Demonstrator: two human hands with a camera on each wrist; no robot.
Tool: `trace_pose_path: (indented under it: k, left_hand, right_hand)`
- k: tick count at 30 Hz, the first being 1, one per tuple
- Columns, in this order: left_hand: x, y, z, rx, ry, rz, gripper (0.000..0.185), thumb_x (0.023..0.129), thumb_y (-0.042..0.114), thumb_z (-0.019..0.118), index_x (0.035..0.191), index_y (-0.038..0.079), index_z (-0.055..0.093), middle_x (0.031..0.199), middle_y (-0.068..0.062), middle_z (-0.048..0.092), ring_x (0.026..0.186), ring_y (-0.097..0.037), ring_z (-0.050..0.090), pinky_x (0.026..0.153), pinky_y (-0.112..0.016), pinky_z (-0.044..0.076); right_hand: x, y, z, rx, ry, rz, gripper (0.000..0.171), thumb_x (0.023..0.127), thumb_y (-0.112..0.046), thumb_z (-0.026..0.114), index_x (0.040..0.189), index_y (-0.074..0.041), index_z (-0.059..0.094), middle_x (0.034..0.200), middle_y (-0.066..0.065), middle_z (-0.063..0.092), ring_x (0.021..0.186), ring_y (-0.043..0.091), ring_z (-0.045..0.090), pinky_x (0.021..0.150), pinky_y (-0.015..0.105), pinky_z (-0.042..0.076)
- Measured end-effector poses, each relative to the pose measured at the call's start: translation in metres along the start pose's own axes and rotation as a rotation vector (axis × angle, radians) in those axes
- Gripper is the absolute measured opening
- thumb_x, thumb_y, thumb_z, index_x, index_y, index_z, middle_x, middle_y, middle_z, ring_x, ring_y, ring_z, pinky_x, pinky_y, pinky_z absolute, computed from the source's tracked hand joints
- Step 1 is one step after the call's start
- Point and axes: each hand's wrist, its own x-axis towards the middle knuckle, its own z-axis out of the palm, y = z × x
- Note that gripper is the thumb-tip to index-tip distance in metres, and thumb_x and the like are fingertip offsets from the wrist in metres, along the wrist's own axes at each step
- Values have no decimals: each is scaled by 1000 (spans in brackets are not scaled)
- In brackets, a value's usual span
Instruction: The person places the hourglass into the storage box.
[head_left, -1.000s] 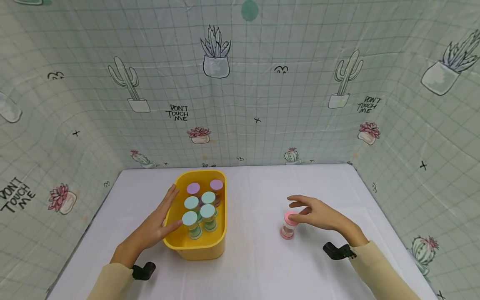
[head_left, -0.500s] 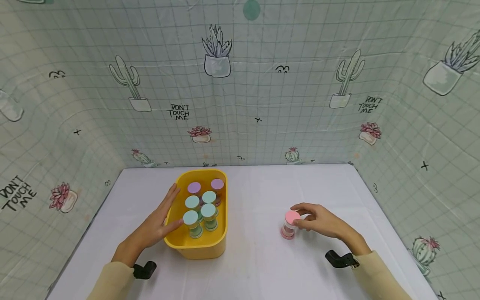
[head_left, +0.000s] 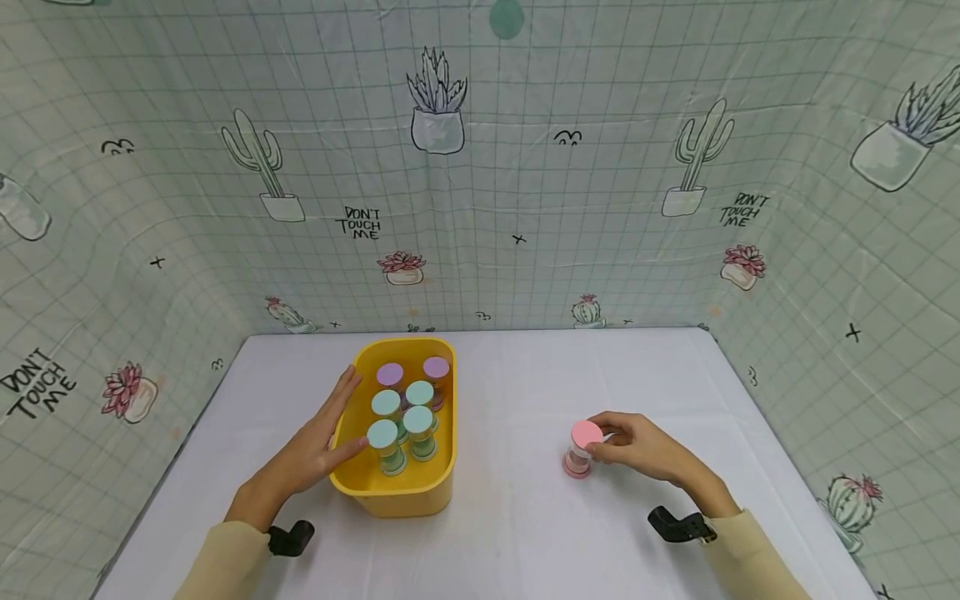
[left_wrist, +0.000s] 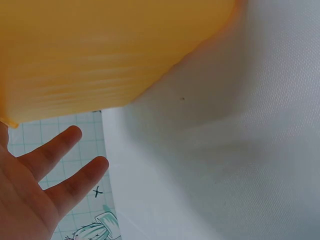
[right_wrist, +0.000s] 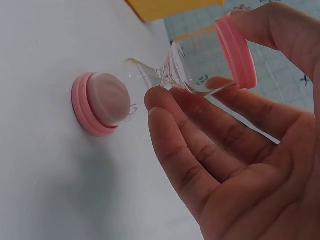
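In the head view my right hand [head_left: 637, 446] grips a pink-capped sand timer [head_left: 585, 437] standing upright on the table. The right wrist view shows the thumb on the upper cap [right_wrist: 235, 50] and fingers curled round the glass waist, with pinkish sand [right_wrist: 107, 97] in the lower bulb. My left hand [head_left: 303, 450] rests along the left rim of a yellow bin [head_left: 408, 500], its fingers straight. Inside the bin several teal-capped sand timers [head_left: 418, 420] stand in front of two purple-capped ones [head_left: 389, 375]. From the left wrist, two extended fingers [left_wrist: 80, 185] show beside the bin's wall.
A white cloth covers the table [head_left: 510, 533]. Behind and at both sides hangs a grid-patterned curtain [head_left: 487, 183] with cactus drawings. Black wrist cameras [head_left: 291, 539] sit on both wrists. The bin stands left of the pink timer, with white tabletop between them.
My right hand has lowered onto the pink sand timer, and its fingers have closed round the glass. The left hand stays at the bin's rim.
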Motion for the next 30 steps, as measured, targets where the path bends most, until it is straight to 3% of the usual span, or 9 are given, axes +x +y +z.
trace_pose_path:
  k: [8, 14, 20, 25, 30]
  left_hand:
    - [1, 2, -2, 8, 3, 15, 88, 98, 37, 61, 167, 14, 11, 175, -12, 1, 156, -50, 16, 113, -79, 23]
    - [0, 1, -1, 5, 6, 21, 87, 98, 35, 61, 167, 13, 12, 175, -12, 2, 156, -50, 16, 114, -78, 23]
    - [-3, 5, -2, 12, 2, 2, 87, 98, 37, 61, 166, 11, 13, 175, -13, 2, 155, -51, 16, 114, -78, 23]
    - [-2, 4, -1, 11, -2, 6, 87, 98, 37, 61, 166, 12, 12, 175, -13, 1, 155, -51, 16, 113, -79, 23]
    - [-2, 4, 0, 6, 0, 1, 88, 97, 38, 61, 167, 13, 12, 175, -12, 2, 156, -51, 16, 113, -79, 22]
  right_hand:
    - [1, -1, -1, 75, 7, -6, 43, 96, -27, 73, 130, -3, 65, 117, 11, 73, 105, 14, 72, 86, 25, 58]
    - [5, -8, 0, 90, -10, -1, 37, 95, -25, 74, 127, -7, 68, 121, 13, 69, 103, 20, 73, 85, 27, 57]
    - [19, -21, 1, 163, -55, -61, 45, 95, -15, 71, 137, -3, 59, 121, 15, 67, 99, 29, 75, 87, 32, 62]
    - [29, -39, -4, 122, -97, -102, 50, 96, -16, 69, 142, -4, 56, 125, 16, 66, 99, 37, 76, 90, 31, 59]
    - [40, -64, -3, 71, -111, -145, 47, 96, -20, 70, 140, -8, 60, 124, 14, 67, 93, 28, 78, 90, 34, 59]
